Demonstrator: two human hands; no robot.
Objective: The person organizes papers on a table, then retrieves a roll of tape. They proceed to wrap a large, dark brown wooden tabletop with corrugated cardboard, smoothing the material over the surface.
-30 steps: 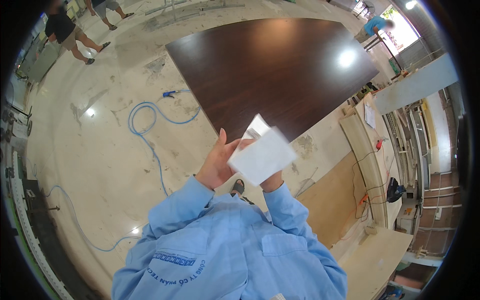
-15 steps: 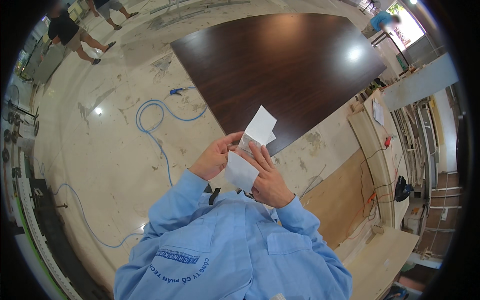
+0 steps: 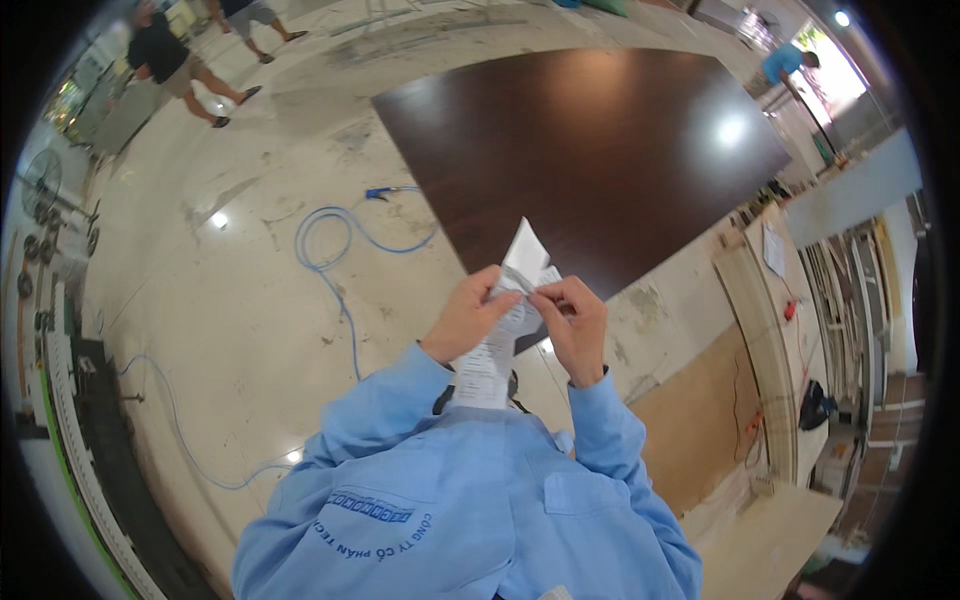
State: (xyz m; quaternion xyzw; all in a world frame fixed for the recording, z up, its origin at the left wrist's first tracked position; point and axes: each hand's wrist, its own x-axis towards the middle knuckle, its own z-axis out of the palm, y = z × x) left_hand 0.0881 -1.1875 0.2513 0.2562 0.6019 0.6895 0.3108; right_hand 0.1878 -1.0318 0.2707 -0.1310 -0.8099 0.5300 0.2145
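Observation:
Between my two hands, in front of my chest, is a white printed paper sheet (image 3: 484, 372) with fold creases. Its lower part hangs toward my shirt, and its upper part stands up to a pointed corner. My left hand (image 3: 470, 312) grips the sheet's left side, thumb on top and fingers curled behind. From the right, my right hand (image 3: 576, 318) pinches the paper near its middle, the fingertips close to my left thumb. Behind the paper lies the near corner of a large dark brown wood-grain panel (image 3: 590, 160).
A blue air hose (image 3: 325, 268) with a blue nozzle loops on the floor left of the panel. Boards and cables cover a bench (image 3: 765, 330) at the right. Two people stand far left; another person (image 3: 785, 65) bends at far right. A fan stands at the left edge.
The folded paper has opened out, its printed lower part now hanging down. My right hand has moved from lying flat across the paper to pinching it from the right.

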